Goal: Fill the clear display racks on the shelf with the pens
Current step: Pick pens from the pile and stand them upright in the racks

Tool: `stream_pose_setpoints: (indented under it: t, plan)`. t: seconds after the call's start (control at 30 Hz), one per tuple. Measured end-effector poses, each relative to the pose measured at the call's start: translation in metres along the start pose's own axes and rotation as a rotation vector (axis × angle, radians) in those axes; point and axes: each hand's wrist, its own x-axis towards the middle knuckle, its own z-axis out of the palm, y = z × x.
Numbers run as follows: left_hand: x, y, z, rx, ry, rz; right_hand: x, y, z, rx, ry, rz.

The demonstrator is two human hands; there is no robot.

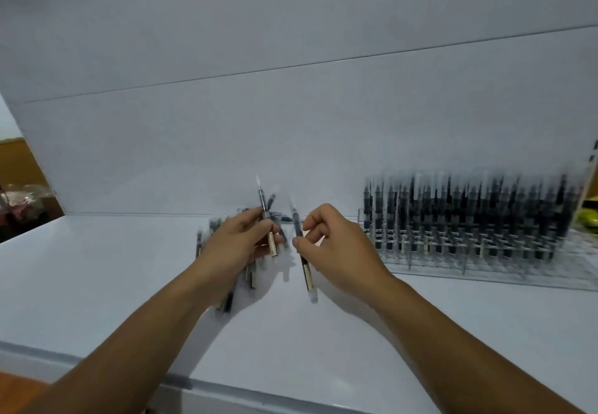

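My left hand (238, 239) holds a bundle of black-and-clear pens, with one pen (264, 211) pinched upright between thumb and fingers. Below that hand, more loose pens (226, 300) show against the white shelf. My right hand (336, 248) pinches a single pen (305, 268) by its middle, tip up and slightly tilted. To the right stands the clear display rack (550, 271), most of its slots filled with upright pens (459, 216). Both hands are left of the rack and apart from it.
The white shelf surface (113, 277) runs to a front edge (97, 362) near me, with a white back wall (291, 122) behind. A yellow-green object (587, 216) sits beyond the rack at far right. Brown furniture and clutter (19, 200) lie at far left.
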Motion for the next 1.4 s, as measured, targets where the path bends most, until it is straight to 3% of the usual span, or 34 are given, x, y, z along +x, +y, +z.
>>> stream_pose_setpoints:
  t: [0.27, 0.63, 0.9, 1.13, 1.4]
  plan:
    - [-0.014, 0.002, 0.073, -0.421, -0.249, -0.025, -0.036, 0.009, -0.096, 0.034, 0.178, -0.039]
    - [-0.011, 0.003, 0.205, -0.349, -0.576, -0.014, -0.094, 0.053, -0.198, -0.043, 0.512, 0.104]
    - [-0.015, -0.021, 0.229, -0.414, -0.715, -0.054, -0.096, 0.065, -0.243, -0.078, 0.711, 0.14]
    - [-0.013, -0.027, 0.226, -0.422, -0.696, -0.055, -0.069, 0.074, -0.264, -0.21, 0.791, 0.125]
    - [-0.016, -0.025, 0.225, -0.411, -0.673, -0.043, -0.051, 0.091, -0.269, -0.358, 0.699, 0.208]
